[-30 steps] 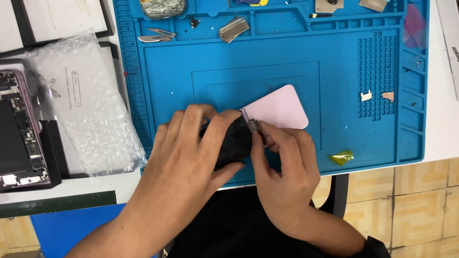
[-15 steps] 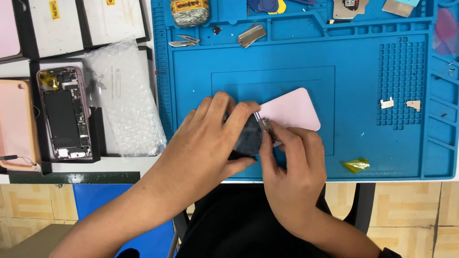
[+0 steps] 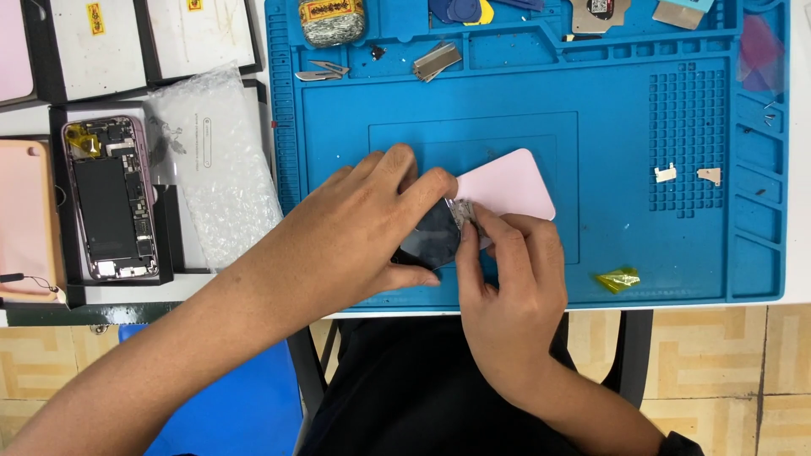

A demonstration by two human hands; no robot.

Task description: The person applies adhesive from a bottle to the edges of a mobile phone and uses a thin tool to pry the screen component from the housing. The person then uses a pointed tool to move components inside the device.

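While left hand point(image 3: 372, 221) grips dark phone part point(image 3: 431, 241), right hand point(image 3: 507, 262) pinches its metal edge; pink panel point(image 3: 515, 186) just behind.

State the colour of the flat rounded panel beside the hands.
Pale pink panel, clearest in the head view.

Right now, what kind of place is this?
Likely a phone repair bench: a blue repair mat with tool slots, an opened phone showing its insides, and both hands working a small dark part.
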